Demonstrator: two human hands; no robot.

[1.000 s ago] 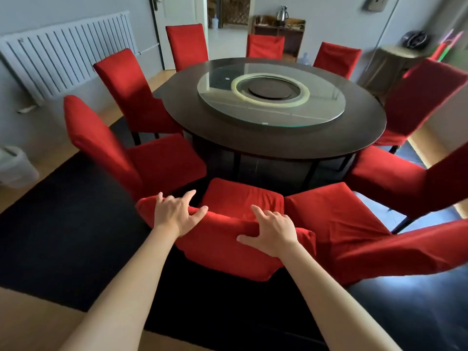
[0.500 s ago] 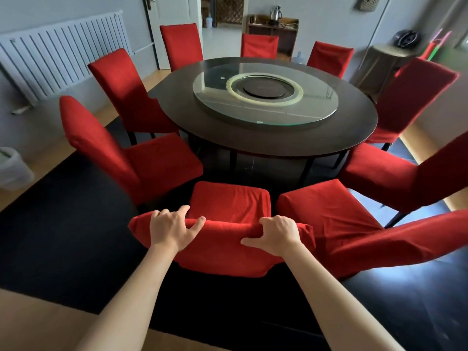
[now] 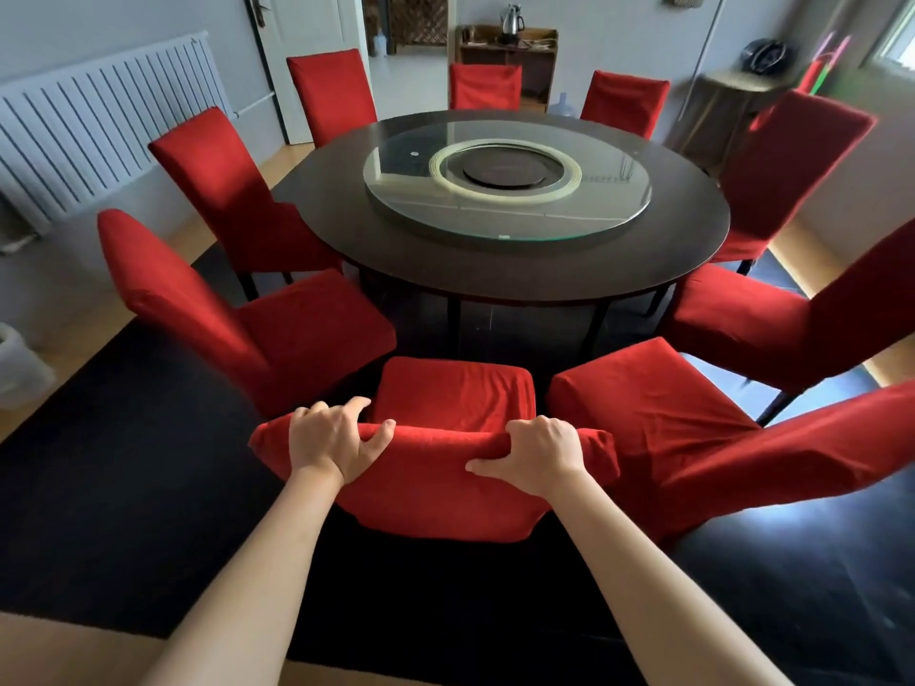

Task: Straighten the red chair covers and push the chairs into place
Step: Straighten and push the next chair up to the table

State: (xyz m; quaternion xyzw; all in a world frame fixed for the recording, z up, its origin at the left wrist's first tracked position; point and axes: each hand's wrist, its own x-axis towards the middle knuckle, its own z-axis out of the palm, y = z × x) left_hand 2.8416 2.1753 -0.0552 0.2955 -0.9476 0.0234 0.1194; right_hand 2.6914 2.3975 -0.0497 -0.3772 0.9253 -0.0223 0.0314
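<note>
A chair in a red cover [image 3: 445, 492] stands right in front of me, its seat [image 3: 455, 396] pointing at the round dark table [image 3: 500, 269]. My left hand [image 3: 334, 438] grips the top of the backrest on its left part, fingers curled over the front, thumb across the top. My right hand [image 3: 537, 450] grips the same top edge further right, fingers hooked over it, thumb on the back face. The seat's front edge lies short of the table's rim.
Several more red-covered chairs ring the table, one close on the left [image 3: 237, 319] and one close on the right [image 3: 693, 438]. A glass turntable [image 3: 505, 190] sits on the table. A radiator [image 3: 94, 126] lines the left wall. A dark rug [image 3: 124, 477] covers the floor.
Both hands went from lying on the backrest to curling round its top edge. The chair has moved forward toward the table and the backrest now stands more upright.
</note>
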